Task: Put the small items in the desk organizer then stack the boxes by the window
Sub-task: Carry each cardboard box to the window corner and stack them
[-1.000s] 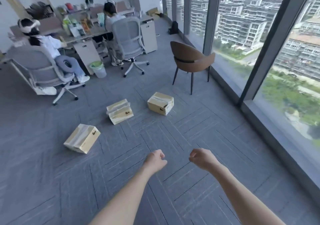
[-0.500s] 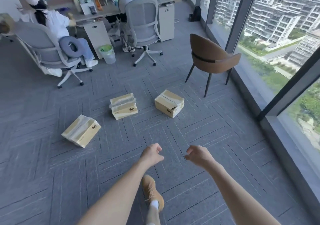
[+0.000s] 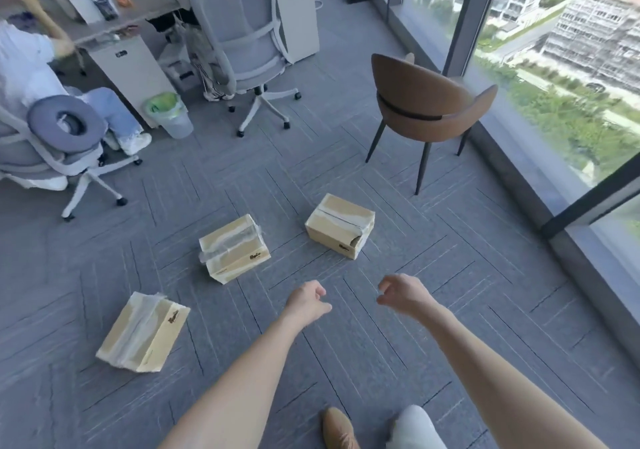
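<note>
Three taped cardboard boxes lie apart on the grey carpet: a left box (image 3: 143, 332) tipped on its side, a middle box (image 3: 233, 248), and a right box (image 3: 340, 226) nearest the window (image 3: 561, 78). My left hand (image 3: 308, 301) hovers above the floor with its fingers curled in and nothing in it, just short of the middle and right boxes. Beside it my right hand (image 3: 401, 293) is loosely open, fingers bent and empty. No desk organizer or small items show here.
A brown chair (image 3: 426, 106) stands by the window behind the right box. Two grey office chairs (image 3: 242, 43) with seated people, a desk and a bin with a green liner (image 3: 169, 116) fill the far left. My tan shoe (image 3: 337, 429) shows at the bottom.
I have walked forward: the boxes and chairs are closer and lower in view. Both arms stay stretched ahead, and my right hand has loosened from a fist.
</note>
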